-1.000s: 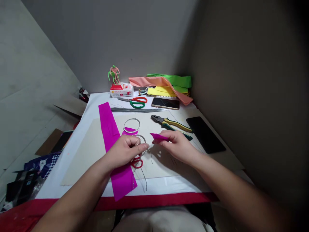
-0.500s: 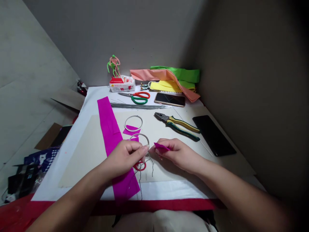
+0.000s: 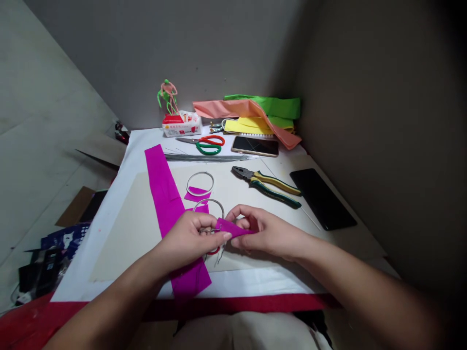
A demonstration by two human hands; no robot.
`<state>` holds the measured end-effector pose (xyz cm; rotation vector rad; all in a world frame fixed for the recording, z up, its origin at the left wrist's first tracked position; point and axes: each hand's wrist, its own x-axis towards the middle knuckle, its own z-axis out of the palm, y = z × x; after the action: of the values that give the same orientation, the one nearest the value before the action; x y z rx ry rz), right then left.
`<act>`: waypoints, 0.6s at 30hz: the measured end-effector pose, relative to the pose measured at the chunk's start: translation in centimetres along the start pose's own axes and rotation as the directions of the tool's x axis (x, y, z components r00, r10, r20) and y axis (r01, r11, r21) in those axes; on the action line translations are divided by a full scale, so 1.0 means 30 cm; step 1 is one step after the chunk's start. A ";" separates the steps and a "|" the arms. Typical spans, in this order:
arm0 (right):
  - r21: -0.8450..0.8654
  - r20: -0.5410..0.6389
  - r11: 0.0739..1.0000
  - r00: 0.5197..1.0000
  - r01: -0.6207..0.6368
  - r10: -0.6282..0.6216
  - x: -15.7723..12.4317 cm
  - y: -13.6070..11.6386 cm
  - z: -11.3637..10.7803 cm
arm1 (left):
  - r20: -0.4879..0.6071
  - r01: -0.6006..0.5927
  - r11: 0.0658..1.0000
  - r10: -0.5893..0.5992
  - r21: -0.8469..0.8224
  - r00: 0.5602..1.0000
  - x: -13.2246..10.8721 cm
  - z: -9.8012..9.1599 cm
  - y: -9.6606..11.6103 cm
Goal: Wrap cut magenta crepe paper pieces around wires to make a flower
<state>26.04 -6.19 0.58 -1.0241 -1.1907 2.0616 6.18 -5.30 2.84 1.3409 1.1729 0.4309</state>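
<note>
"What does the frame show?"

"A person's left hand pinches a wire hoop at its base near the middle of the desk, fingers closed tight. The right hand grasps a scrap of magenta paper between thumb and fingertips, its end reaching the left fingers."

"Why are they held like that?"

"Seemingly one hand steadies the wire while the other works the paper against it. Loose wire ends and a small red loop hang below the grip (the loop is half hidden by the fingers)."

"And around them?"

"A long magenta strip runs toward the desk's front edge, passing under the left hand, across a beige board. A second hoop lies on the board, overlapping a small magenta piece. Pliers, scissors and a bundle of wires lie beyond, toward the far edge, apparently kept within reach."

"Any readable labels?"

"Only a tissue packet at the far edge, with a red label, and its print is too small to read."
</note>
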 end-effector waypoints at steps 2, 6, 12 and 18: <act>0.014 -0.075 0.998 0.996 0.058 -0.057 0.003 -0.005 0.002 | -0.027 -0.016 0.997 0.014 -0.080 1.000 0.001 -0.002 -0.002; 0.056 -0.129 0.987 0.982 0.149 -0.141 0.010 -0.003 0.003 | -0.061 -0.023 0.959 0.006 -0.281 0.998 0.010 -0.006 -0.013; 0.091 -0.254 0.971 0.948 0.220 -0.191 0.017 0.003 0.018 | -0.021 -0.025 0.942 0.019 -0.335 1.000 0.019 0.001 -0.020; 0.103 -0.206 0.971 0.959 0.216 -0.192 0.015 0.011 0.016 | 0.033 -0.019 0.918 0.035 -0.395 0.999 0.019 0.012 -0.022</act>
<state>25.37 -6.22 0.28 -0.9752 -1.0098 1.8056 6.47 -5.19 1.96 1.0088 0.9708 0.6231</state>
